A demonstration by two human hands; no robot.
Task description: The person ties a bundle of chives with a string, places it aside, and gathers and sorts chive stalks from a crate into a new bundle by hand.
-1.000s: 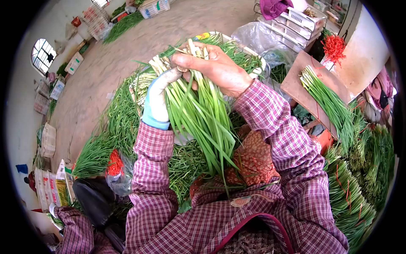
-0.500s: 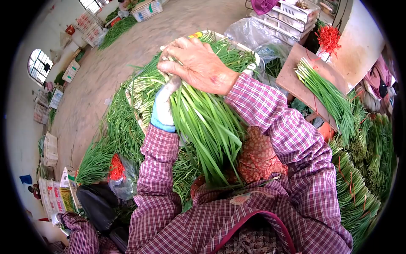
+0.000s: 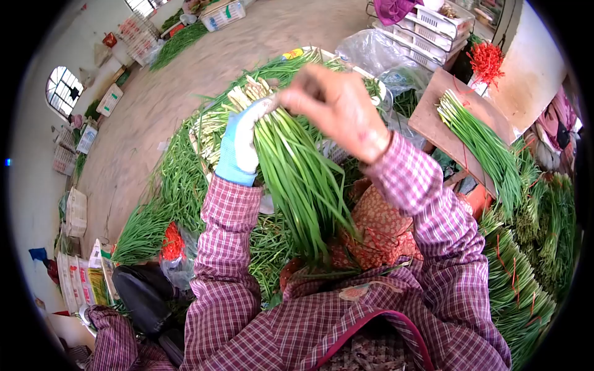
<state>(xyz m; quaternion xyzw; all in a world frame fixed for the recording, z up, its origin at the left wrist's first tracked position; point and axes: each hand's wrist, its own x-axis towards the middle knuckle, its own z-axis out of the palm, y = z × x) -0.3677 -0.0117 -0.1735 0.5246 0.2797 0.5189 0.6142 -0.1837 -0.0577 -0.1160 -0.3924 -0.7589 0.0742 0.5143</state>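
Observation:
My left hand [image 3: 245,139], in a white and light blue glove, is closed around a bunch of garlic chives [image 3: 297,170]. Their pale stem ends point away from me past the glove, and the long green leaves hang down toward my lap. Bare and smeared by motion, my right hand [image 3: 340,105] is above and to the right of the stems, its thumb side close to the left thumb. Its fingers look bent, but whether they grip anything is unclear. Beneath and around the bunch lies a heap of loose chives [image 3: 179,164], partly in a white basket [image 3: 378,93].
On my right, a tied-looking bunch of chives [image 3: 473,136] rests on a board [image 3: 433,111], with red ties [image 3: 487,62] behind it. Stacked bundles [image 3: 516,284] lie lower right. White crates [image 3: 433,34] stand at the back. Another person's leg [image 3: 145,297] shows lower left.
My right hand has lifted off the stem ends and moved right and toward me, uncovering them. The left hand keeps its hold on the chives.

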